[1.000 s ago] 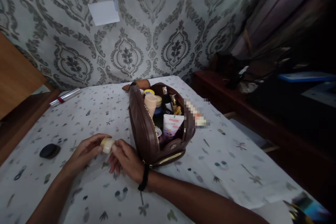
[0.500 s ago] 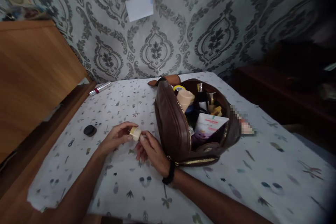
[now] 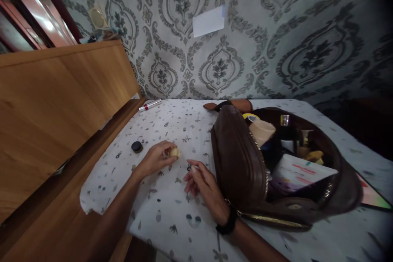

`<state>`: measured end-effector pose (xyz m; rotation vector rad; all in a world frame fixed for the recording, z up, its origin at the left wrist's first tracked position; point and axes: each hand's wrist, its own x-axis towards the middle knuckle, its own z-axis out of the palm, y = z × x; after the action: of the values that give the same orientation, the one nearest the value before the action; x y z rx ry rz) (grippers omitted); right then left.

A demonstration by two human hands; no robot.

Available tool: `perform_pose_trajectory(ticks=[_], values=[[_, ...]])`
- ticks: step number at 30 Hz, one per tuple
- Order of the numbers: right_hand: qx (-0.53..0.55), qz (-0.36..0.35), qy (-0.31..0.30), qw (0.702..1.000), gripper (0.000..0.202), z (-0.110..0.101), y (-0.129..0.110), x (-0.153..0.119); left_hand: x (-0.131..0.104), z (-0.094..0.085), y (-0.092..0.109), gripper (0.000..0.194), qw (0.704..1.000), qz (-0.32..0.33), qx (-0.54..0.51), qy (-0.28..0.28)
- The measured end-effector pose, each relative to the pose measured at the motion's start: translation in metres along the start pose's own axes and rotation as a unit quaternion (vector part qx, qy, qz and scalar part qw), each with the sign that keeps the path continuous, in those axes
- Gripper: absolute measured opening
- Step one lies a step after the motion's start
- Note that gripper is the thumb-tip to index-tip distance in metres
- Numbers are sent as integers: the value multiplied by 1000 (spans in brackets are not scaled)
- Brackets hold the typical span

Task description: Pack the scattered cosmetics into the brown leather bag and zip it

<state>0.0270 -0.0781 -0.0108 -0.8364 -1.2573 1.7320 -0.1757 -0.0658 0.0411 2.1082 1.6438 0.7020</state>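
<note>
Between the thumb and fingertips of my left hand (image 3: 156, 157) is a small cream-coloured jar (image 3: 174, 152), held just above the cloth. My right hand (image 3: 204, 184), with a black band at the wrist, hovers to the right of the jar and apart from it. Its fingers are loosely bent and separated, and I see nothing in them. Beside that hand stands a brown zip bag (image 3: 242, 163), unzipped and wide. Inside it are a white tube (image 3: 303, 172), a peach-coloured container (image 3: 260, 131) and a silver-capped bottle (image 3: 285, 120). A round black jar (image 3: 136, 146) sits left of my left hand.
A silver tube with a red band (image 3: 150, 105) lies at the cloth's far left. The patterned white cloth (image 3: 178, 123) covers the surface up to the wall. Wooden furniture (image 3: 70, 90) borders the left side. A lit screen (image 3: 374, 192) shows behind the bag.
My right hand has come off the small jar and drawn away to the right. The left hand keeps hold of the jar. The view has turned left, shifting everything rightward.
</note>
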Motion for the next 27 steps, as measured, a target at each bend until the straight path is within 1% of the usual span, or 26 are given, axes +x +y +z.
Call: perform_pose_trajectory(ticks=[3, 5, 7, 9, 11, 12, 13, 15, 16, 17, 19, 21, 22, 23, 24, 25, 26, 27], values=[[-3, 4, 2, 1000, 66, 0, -1, 0, -5, 4, -1, 27, 996, -16, 88, -11], [-6, 5, 0, 1000, 66, 1, -1, 0, -7, 8, -2, 33, 995, -17, 100, -22], [-6, 5, -2, 1000, 65, 1, -2, -1, -8, 7, -7, 43, 996, -16, 90, -16], [-3, 5, -1, 1000, 65, 1, -2, 0, -9, -1, -15, 51, 996, -26, 85, 10], [-1, 6, -3, 1000, 64, 1, -1, 0, -10, -13, -25, 47, 989, -60, 118, 65], [0, 6, -6, 1000, 64, 1, -1, 0, -11, -19, -30, 44, 979, -89, 157, 99], [0, 5, -8, 1000, 63, 0, 0, 0, -13, -26, -34, 42, 962, -125, 205, 129], [-1, 1, -10, 1000, 61, 0, 0, -1, -17, -35, -40, 43, 914, -209, 306, 166], [0, 0, -10, 1000, 60, 0, 0, -1, -20, -37, -42, 44, 891, -250, 341, 167], [2, 0, -10, 1000, 61, 0, 1, -1, -22, -39, -43, 45, 875, -285, 357, 157], [7, 0, -11, 1000, 61, 0, 1, -1, -26, -39, -44, 47, 863, -342, 349, 126], [8, -2, -15, 1000, 61, 1, 2, -1, -28, -38, -46, 46, 865, -368, 322, 108], [7, -4, -17, 1000, 61, 1, 1, -1, -29, -38, -46, 45, 872, -370, 300, 112], [5, -5, -19, 1000, 60, 1, 1, -1, -29, -38, -47, 44, 888, -359, 263, 120], [4, -5, -21, 1000, 60, 1, 0, -1, -29, -39, -46, 44, 911, -334, 205, 126], [4, -5, -25, 1000, 60, 1, 0, -1, -30, -39, -44, 44, 938, -296, 130, 125], [4, -3, -29, 1000, 61, 1, -1, -2, -30, -38, -41, 45, 960, -249, 49, 117], [6, -2, -34, 999, 61, 1, -2, -3, -30, -37, -35, 46, 975, -199, -25, 100]])
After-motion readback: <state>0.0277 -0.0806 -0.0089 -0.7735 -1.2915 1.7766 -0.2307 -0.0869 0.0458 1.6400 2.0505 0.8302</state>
